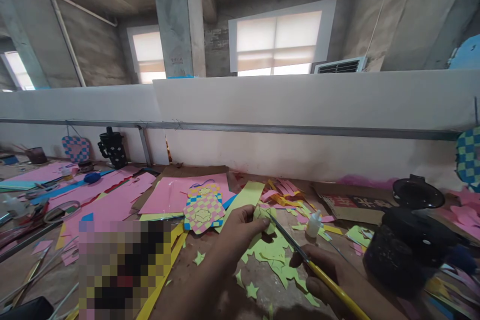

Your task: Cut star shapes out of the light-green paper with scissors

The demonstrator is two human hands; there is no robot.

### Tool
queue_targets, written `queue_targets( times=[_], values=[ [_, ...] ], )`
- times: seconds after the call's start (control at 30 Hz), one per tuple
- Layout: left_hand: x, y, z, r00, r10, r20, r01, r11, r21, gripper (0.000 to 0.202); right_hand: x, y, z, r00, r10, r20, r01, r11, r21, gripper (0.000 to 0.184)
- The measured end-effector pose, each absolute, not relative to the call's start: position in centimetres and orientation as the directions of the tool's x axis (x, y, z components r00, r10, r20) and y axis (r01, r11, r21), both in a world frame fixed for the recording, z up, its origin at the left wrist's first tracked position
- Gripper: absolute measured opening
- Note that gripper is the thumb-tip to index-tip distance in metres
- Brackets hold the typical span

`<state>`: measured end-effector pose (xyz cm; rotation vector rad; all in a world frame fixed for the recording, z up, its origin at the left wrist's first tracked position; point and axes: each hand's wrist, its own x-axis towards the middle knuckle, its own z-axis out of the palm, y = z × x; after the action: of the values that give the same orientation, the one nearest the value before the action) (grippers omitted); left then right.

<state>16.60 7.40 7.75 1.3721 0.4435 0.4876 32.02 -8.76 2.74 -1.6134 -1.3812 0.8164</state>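
Note:
My left hand point(247, 227) pinches a small yellow-green paper piece point(268, 222) above the table. Lines or cut edges show on that paper. In my right hand point(330, 272) is a slim tool point(333, 285) with a yellow shaft and a long, dark, pointed metal end; its exact kind is unclear. The metal tip meets the paper near my left fingertips. Below both hands lie yellow-green paper scraps point(275, 255) in a loose heap. Cut paper stars point(252, 290) are scattered on the tabletop to the left of the heap.
A checkered paper craft point(202, 210) lies on pink sheets beyond my left arm. A small glue bottle point(314, 224) stands behind the scraps. At right are a black lidded container point(401, 250) and printed cardboard point(352, 202). A black cup point(112, 149) stands far left, before a white partition point(262, 100).

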Motion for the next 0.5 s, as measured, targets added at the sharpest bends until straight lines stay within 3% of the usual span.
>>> queue_targets(
  times=[0.5],
  values=[
    [16.49,7.32,7.89,0.82,0.571,-0.038,-0.044,0.129,0.991,0.014,31.75,-8.91,3.2,0.185,0.983,0.006,0.433,-0.076,-0.898,0.06]
  ],
)
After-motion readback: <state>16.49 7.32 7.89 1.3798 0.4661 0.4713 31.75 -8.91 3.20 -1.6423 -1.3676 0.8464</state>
